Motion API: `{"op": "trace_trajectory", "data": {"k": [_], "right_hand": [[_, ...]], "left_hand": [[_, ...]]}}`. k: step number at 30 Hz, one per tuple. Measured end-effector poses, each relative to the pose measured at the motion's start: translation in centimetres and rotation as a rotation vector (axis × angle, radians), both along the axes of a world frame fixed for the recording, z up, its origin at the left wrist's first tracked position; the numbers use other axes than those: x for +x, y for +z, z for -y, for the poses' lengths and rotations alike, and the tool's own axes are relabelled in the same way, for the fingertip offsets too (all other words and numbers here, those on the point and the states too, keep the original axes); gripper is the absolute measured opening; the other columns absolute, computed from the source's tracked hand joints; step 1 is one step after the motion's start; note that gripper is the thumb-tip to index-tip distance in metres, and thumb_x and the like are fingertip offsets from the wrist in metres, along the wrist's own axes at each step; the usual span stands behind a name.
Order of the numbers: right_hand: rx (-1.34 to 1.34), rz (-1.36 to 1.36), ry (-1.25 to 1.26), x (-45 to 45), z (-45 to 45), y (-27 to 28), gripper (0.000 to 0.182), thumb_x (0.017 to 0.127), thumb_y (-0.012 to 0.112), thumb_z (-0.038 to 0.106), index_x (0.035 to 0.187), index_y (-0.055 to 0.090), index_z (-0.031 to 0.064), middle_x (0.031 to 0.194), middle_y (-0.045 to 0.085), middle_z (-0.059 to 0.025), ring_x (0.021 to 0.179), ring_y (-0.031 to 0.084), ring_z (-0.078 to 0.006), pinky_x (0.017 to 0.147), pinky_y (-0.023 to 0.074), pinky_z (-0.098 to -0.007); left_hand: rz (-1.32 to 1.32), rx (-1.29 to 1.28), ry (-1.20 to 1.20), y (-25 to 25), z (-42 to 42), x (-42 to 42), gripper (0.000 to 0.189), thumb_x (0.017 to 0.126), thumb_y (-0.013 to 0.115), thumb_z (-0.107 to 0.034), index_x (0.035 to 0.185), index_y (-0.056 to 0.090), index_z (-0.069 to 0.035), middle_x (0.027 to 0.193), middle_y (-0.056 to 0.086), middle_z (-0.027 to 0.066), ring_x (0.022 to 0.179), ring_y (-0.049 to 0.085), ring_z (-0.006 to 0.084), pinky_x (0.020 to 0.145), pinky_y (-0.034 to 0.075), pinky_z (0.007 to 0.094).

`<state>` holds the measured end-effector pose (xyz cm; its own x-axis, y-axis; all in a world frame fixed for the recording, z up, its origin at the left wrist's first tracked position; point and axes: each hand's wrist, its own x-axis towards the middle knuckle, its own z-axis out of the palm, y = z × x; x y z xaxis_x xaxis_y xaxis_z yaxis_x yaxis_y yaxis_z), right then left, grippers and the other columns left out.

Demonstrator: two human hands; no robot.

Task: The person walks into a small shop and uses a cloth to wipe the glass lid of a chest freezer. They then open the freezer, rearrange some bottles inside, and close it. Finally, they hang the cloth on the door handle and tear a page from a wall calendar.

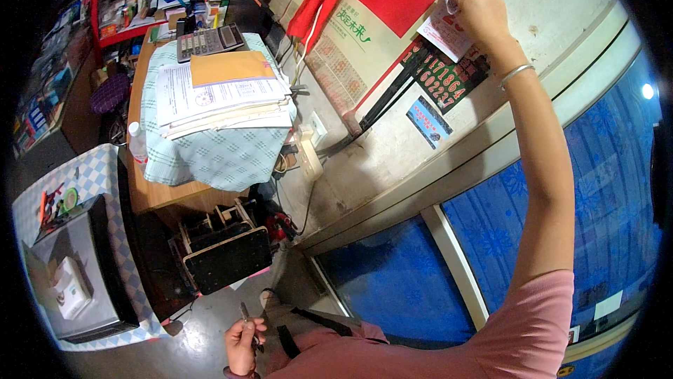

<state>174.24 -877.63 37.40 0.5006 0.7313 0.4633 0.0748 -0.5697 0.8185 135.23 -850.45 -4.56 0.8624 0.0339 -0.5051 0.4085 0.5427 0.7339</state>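
High on the wall, my right hand (478, 8) pinches a sheet of a small tear-off calendar (441, 32) between thumb and fingers. Its upper page curls up at the grip, and a silver bangle circles my wrist. Just below hangs a dark calendar backing card (447, 76) printed with large red and yellow characters; its top lies behind the sheets. My left hand (243, 339) is low, near my body, closed around a slim grey and dark object (244, 311). What this object is, perhaps a key or small tool, is too small to tell.
A cloth-covered desk (210, 161) bears stacked papers (184, 92), a brown envelope (231, 68) and a calculator (210, 42). A power strip (309, 161) and cables run along the wall. Beside me is a blue-curtained glass door (399, 279). A tissue pack (71, 289) lies at the lower left.
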Motion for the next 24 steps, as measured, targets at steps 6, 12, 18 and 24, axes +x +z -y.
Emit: {"op": "trace_trajectory", "data": {"k": [6, 12, 18, 24], "right_hand": [[0.039, -0.126, -0.096, 0.4, -0.2, 1.8, 0.019, 0.073, 0.061, 0.019, 0.091, 0.065, 0.0159, 0.083, 0.064, -0.0092, 0.077, 0.063, -0.0285, 0.067, 0.0511, -0.0396], [0.078, -0.191, -0.104, 0.9, -0.1, 2.2, 0.021, 0.075, 0.063, 0.024, 0.094, 0.066, 0.017, 0.082, 0.065, -0.0111, 0.077, 0.063, -0.029, 0.068, 0.0506, -0.04], [0.096, -0.227, -0.093, 0.7, -0.1, 2.4, 0.019, 0.075, 0.063, 0.025, 0.09, 0.067, 0.015, 0.08, 0.065, -0.0122, 0.076, 0.063, -0.0292, 0.067, 0.0501, -0.0404], [0.15, -0.265, -0.124, 0.5, -0.3, 2.2, 0.02, 0.074, 0.063, 0.016, 0.093, 0.066, 0.0089, 0.081, 0.063, -0.016, 0.075, 0.062, -0.0313, 0.068, 0.049, -0.0371]], "left_hand": [[0.075, 0.049, 0.047, -1.8, 0.4, -0.1, 0.023, 0.089, 0.052, -0.017, 0.085, 0.06, 0.004, 0.073, 0.062, 0.0106, 0.05, 0.052, 0.0129, 0.048, 0.042, 0.024], [0.054, 0.029, 0.025, -1.6, 0.5, 0.2, 0.023, 0.09, 0.052, -0.019, 0.088, 0.061, 0.002, 0.072, 0.061, 0.0068, 0.052, 0.051, 0.01, 0.049, 0.04, 0.0218], [-0.003, -0.025, 0.012, -0.2, 0.6, 0.5, 0.023, 0.089, 0.054, -0.021, 0.094, 0.063, -0.001, 0.072, 0.061, 0.0004, 0.057, 0.048, 0.0051, 0.053, 0.037, 0.0186], [-0.004, -0.012, 0.0, 0.1, 0.8, 1.0, 0.022, 0.089, 0.054, -0.021, 0.093, 0.063, -0.001, 0.073, 0.061, 0.0002, 0.057, 0.047, 0.0047, 0.053, 0.037, 0.018]]}}
